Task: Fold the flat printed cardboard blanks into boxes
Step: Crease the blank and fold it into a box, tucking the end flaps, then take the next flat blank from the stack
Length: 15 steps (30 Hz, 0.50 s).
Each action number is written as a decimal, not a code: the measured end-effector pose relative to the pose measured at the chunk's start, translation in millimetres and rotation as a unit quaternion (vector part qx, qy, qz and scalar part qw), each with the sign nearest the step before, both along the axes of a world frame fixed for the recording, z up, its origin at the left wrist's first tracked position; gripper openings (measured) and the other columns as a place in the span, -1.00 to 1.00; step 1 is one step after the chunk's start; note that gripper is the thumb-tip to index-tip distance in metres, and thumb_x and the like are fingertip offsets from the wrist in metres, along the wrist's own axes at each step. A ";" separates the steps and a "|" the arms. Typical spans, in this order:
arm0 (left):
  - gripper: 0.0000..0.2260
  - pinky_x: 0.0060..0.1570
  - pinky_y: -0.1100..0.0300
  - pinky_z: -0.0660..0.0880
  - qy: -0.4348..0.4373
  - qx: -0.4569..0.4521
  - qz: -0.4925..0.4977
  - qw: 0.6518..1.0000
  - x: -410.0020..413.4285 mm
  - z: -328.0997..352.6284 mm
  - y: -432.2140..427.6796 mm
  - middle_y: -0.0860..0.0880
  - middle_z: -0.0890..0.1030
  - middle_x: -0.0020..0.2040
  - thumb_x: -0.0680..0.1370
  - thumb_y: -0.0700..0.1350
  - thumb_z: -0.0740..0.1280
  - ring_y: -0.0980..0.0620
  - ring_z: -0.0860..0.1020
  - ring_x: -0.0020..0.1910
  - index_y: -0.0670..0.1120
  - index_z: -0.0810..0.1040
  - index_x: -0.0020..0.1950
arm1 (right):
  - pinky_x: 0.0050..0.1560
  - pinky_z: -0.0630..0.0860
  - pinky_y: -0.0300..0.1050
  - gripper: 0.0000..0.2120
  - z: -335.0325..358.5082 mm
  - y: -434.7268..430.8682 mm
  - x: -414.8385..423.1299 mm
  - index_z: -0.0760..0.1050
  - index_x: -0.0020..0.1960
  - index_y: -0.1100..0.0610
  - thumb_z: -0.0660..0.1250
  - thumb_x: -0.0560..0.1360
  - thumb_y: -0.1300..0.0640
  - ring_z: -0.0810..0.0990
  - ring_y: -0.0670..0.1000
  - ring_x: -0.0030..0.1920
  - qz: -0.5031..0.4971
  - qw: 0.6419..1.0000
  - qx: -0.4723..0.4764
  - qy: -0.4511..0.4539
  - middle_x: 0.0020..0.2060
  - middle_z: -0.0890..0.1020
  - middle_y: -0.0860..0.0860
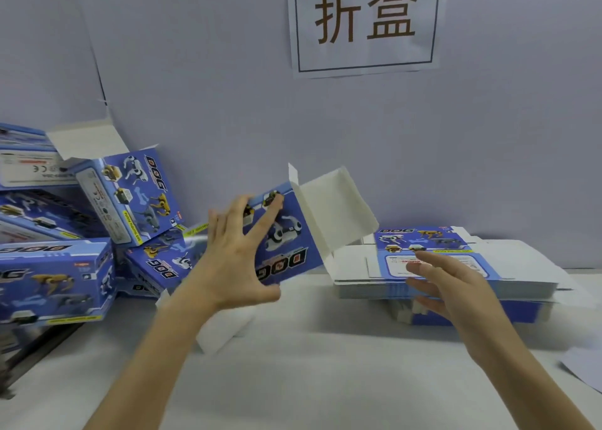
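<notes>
Centre frame: left hand (233, 257) holds a half-formed box (286, 234) aloft, splayed fingers on its printed face, thumb hooked under the lower edge, end flaps unclosed. Right of frame: right hand (452, 286), fingers loose and empty, over the stack of flat blanks (433, 239); contact unclear. Card judged light, stiff, crease-prone; take by panel edges.

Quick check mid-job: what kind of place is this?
Probably a box-folding workstation: a stack of flat blanks at right, a heap of folded boxes at left, and a paper sign above.
</notes>
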<state>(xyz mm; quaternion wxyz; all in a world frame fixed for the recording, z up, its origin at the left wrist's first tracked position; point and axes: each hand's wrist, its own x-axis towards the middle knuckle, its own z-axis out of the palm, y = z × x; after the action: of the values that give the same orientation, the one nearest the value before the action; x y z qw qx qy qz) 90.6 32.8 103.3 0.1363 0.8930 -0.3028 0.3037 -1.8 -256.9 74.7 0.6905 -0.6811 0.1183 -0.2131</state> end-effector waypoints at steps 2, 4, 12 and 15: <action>0.02 0.40 -0.14 -0.41 -0.029 0.049 0.061 0.997 35.2 19.4 14.8 -0.17 -0.07 0.53 0.25 0.22 0.36 -0.15 -0.17 0.53 0.18 -0.20 0.54 | -0.14 0.54 -0.13 -0.83 -0.7 -0.5 0.8 0.56 0.09 0.02 0.26 0.58 0.21 0.65 0.00 -0.02 0.009 1.000 -0.010 0.009 0.00 0.67 0.00; -0.22 0.40 -0.21 -0.38 -0.015 0.095 0.173 0.980 69.9 27.9 28.4 -0.14 -0.18 0.57 0.47 0.00 0.35 -0.18 -0.28 0.53 0.15 -0.03 0.57 | -0.12 0.55 -0.10 -0.81 -1.9 1.2 1.4 0.57 0.13 0.08 0.24 0.59 0.23 0.65 0.04 0.00 0.015 1.000 -0.020 0.017 -0.01 0.68 0.02; -0.48 0.47 -0.24 0.02 0.222 0.138 0.248 0.933 99.0 -11.2 39.6 -0.08 -0.23 0.58 0.63 -0.20 0.15 -0.16 -0.21 0.55 0.01 0.07 0.57 | -0.27 0.53 -0.21 -0.80 -5.0 3.5 4.2 0.60 -0.07 0.03 0.25 0.57 0.27 0.67 -0.07 -0.15 0.047 0.996 -0.067 0.033 -0.10 0.68 -0.01; -0.54 0.47 -0.12 0.00 0.134 0.123 0.228 0.957 80.0 -24.0 3.4 -0.13 -0.03 0.58 0.63 -0.08 0.15 -0.14 -0.04 0.55 -0.02 0.17 0.54 | -0.28 0.52 -0.21 -0.81 -9.3 4.8 6.7 0.60 -0.03 0.07 0.26 0.56 0.29 0.66 -0.06 -0.17 0.035 0.994 -0.089 0.060 -0.12 0.68 0.01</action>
<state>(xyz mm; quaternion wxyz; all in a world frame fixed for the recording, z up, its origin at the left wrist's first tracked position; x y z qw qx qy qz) 170.6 36.3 79.3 -0.0079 0.9807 -0.1049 0.1648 4.9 -252.1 65.4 0.6254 -0.7553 0.1166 -0.1573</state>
